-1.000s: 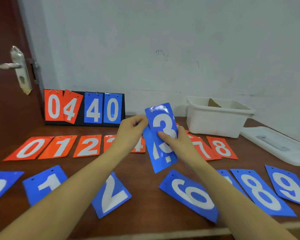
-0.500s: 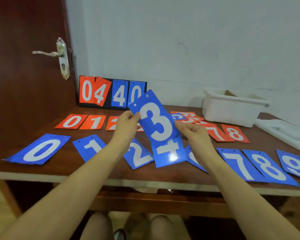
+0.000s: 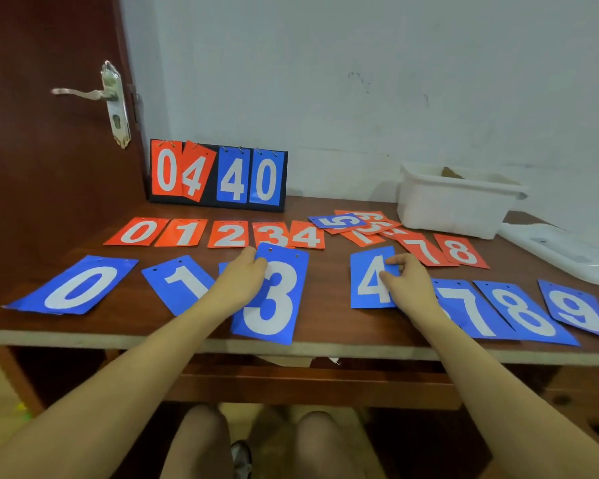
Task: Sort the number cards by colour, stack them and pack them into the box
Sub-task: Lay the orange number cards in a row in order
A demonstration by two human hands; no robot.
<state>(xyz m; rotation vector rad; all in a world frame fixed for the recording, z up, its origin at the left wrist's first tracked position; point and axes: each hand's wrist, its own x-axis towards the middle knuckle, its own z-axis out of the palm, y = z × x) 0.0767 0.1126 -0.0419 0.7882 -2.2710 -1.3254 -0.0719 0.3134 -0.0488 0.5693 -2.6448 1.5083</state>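
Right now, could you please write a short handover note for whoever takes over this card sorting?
Left hand holds the blue 3 card by its left edge. Right hand pinches the blue 4 card.
Blue cards lie in the near row, orange cards behind; a blue 5 card sits on the untidy orange ones near the white box, lid beside it.
Done: colours mostly laid in rows.
Left: stack each colour, pack the box.
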